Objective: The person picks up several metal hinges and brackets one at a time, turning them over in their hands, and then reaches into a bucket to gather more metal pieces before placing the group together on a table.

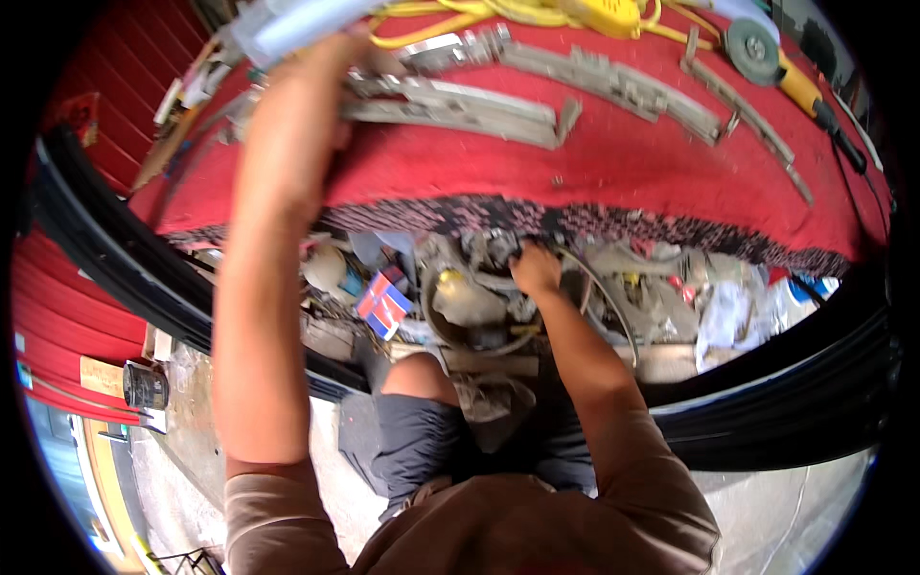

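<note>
My left arm stretches up over the red-covered table (431, 163). At its far left, my left hand (331, 67) is blurred by motion among grey metal rails (460, 107), beside a pale translucent sheet or bag (307, 24). Its fingers are too smeared to read. Lower down, my right hand (537, 269) reaches into a cluttered space under the table's front edge. Its fingers look curled at a dark grey part (500, 249), and what they hold is hidden. A round tub or ring (431, 311) with a dusty yellowish lump (467, 297) lies left of it.
More metal rails (613, 81) lie across the table. An angle grinder (800, 86) rests at the far right, near a yellow cord (460, 11). A blue-and-red box (385, 305) and a white plastic bag (730, 316) sit in the clutter. A black bucket (146, 385) stands left.
</note>
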Available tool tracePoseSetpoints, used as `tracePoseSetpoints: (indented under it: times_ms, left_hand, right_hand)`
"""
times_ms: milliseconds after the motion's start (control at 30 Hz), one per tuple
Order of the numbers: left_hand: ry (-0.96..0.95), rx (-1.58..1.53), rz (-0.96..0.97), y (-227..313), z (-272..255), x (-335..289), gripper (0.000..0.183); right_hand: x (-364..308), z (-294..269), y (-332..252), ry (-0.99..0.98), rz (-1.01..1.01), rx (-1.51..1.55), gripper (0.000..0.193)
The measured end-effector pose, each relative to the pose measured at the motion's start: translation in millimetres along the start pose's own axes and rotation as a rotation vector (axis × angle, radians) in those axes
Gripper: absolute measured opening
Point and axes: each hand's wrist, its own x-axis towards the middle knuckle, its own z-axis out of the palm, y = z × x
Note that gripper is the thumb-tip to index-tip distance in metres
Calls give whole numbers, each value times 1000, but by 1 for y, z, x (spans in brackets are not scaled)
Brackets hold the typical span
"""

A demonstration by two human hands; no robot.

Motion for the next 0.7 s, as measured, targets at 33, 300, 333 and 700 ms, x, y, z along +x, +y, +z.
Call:
tracePoseSetpoints:
  times_ms: [33,300,333,700]
  left_hand:
    - [-18,41,-16,3,-6,1,37]
    - [-59,188,147,24,7,3,41]
    - [-92,211,147,20,10,6,40]
    - [-326,142,202,18,-3,10,35]
  right_hand:
    - [8,0,-9,0,-1,11,47]
    - [-36,-66,-21,303,-120,342,28]
    - [-52,-79,-27,458,-188,434,21]
    - [-227,-358,-77,1342,-754,194,8]
